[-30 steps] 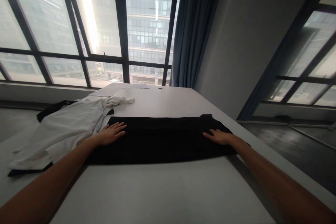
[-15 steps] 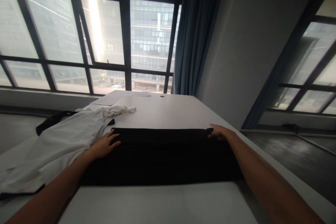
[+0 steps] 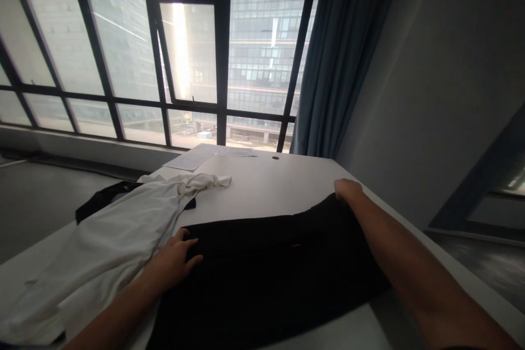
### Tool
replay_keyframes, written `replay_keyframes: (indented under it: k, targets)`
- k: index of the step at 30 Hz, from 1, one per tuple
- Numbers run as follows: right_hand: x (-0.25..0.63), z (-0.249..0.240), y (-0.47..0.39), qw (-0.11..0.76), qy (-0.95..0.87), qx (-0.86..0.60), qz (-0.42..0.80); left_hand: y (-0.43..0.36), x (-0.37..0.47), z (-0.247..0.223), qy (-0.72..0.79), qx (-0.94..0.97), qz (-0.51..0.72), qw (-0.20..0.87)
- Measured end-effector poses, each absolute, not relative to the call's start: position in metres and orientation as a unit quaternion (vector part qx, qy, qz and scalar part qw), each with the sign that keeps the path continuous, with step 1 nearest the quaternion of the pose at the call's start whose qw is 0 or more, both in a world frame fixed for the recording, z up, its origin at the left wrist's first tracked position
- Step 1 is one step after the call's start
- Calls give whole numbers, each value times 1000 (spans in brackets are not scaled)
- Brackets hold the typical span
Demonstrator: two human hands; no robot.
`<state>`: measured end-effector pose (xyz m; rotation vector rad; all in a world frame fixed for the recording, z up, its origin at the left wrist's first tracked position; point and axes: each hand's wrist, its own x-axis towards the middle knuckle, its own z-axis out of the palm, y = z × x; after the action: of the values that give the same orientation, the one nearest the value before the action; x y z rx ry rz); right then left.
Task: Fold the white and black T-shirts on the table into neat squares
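"What had moved?"

"Right hand (image 3: 348, 190) and black cloth (image 3: 262, 279), mainly. Half a second earlier the cloth's far edge ran nearly straight across; now it sloped upward at the right, where the hand had raised the far corner."

"And the right fingers?"

"Curled shut around that corner, as far as I could see. Their tips were hidden, so I couldn't tell exactly how they gripped it."

"What about the left hand (image 3: 174, 260)?"

"It lay at the cloth's far left corner, fingers loosely spread and thumb apart from them. It touched the fabric, but I couldn't tell whether it pinched any."

"Where was the cloth itself?"

"On the near part of the white table (image 3: 254, 191), between the two arms, its right end held up. A small red mark (image 3: 296, 245) showed below its far edge, right of the middle."

"Anything beside it?"

"White cloth (image 3: 110, 229) lay rumpled on the left, with a dark cloth (image 3: 104, 197) showing from under its far left side. Papers (image 3: 191, 159) lay at the table's far left, and a round hole (image 3: 275, 157) sat near the far edge. Beyond stood the window (image 3: 188, 49), with a blue curtain (image 3: 340, 65) at its right."
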<state>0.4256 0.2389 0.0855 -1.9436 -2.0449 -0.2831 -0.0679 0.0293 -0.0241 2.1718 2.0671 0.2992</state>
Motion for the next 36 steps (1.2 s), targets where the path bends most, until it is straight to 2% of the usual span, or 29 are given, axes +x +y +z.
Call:
replay_keyframes:
  k: [4, 7, 12, 17, 20, 24, 27, 30, 36]
  targets:
    - [351, 99, 274, 147, -697, -686, -150, 10, -48, -8, 701, 702, 86, 91]
    - [303, 95, 265, 125, -726, -664, -126, 5, -43, 3, 691, 713, 84, 83]
    - [275, 63, 193, 41, -796, -603, -32, 14, -59, 6, 624, 770, 114, 75]
    - [287, 34, 99, -11, -814, -580, 26, 23, -95, 2, 535, 817, 106, 185]
    - [293, 21, 53, 22, -866, -495, 69, 29, -108, -4, 512, 827, 127, 195]
    - [291, -3, 17, 145, -907, -389, 69, 37, -106, -10, 484, 850, 162, 132]
    - [294, -17, 10, 207, -906, -364, 59, 32, -91, -7, 460, 871, 147, 94]
    - [315, -15, 7, 202, -896, -390, 70, 12, -64, 3, 421, 893, 121, 102]
    - [390, 24, -11, 118, -847, -494, 156, -53, 23, 23, 280, 944, 70, 161]
